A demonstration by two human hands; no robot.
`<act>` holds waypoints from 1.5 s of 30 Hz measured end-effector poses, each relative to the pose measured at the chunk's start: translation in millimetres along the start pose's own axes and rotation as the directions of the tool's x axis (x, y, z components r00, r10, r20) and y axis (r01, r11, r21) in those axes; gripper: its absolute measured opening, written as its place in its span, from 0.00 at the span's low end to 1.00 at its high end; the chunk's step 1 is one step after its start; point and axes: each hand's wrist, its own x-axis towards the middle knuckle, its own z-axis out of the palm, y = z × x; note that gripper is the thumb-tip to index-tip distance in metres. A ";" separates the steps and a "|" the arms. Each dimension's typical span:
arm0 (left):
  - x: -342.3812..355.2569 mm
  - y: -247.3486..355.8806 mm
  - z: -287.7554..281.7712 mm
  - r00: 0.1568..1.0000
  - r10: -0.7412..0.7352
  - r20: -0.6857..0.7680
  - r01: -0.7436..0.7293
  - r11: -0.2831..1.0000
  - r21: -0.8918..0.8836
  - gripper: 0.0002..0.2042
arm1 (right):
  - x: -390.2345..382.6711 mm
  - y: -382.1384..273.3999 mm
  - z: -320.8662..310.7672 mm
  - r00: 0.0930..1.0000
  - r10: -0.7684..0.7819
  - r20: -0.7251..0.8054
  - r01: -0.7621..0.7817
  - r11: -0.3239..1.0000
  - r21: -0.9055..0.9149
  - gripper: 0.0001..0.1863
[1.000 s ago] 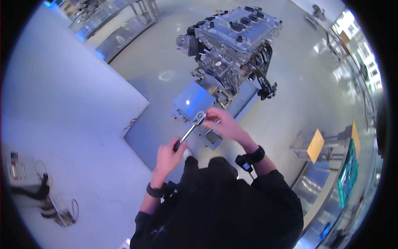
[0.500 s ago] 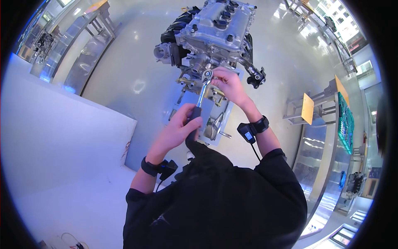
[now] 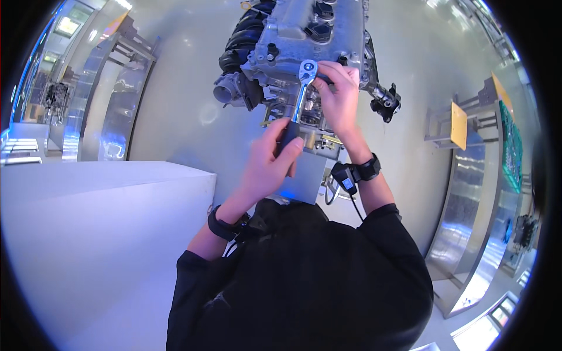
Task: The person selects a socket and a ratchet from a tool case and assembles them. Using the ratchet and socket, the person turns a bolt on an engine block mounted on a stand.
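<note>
Left hand [image 3: 272, 158] is clamping the black grip of a chrome, round-headed ratchet wrench [image 3: 301, 102]. Right hand [image 3: 341, 96] is pinching the wrench's head, fingertips closed on it. Big white flat-topped block [image 3: 105, 210] is standing off to the left. Wrench is hanging over the near end of a silver-grey metal engine [image 3: 293, 35]; can't tell if it's touching. Flat yellow panel [image 3: 458, 126] and green tray [image 3: 511, 146] are sitting far right.

Workshop — engine [image 3: 291, 36], metal workbench [image 3: 461, 205]
</note>
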 end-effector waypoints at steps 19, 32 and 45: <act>89.3 31.1 -121.1 0.945 -0.086 0.314 -0.054 0.910 0.411 0.14 | -4.4 -3.6 12.0 0.983 0.155 0.104 -0.129 0.967 -0.218 0.12; 131.4 23.7 -139.4 0.804 0.162 0.572 -0.464 0.772 0.434 0.10 | -14.5 -7.7 39.9 0.966 0.187 -0.180 -0.232 0.933 -0.275 0.13; 72.2 13.2 -78.5 0.866 -0.331 0.375 0.348 0.937 0.024 0.14 | -26.0 3.5 57.1 0.931 0.105 -0.349 -0.185 0.962 -0.203 0.15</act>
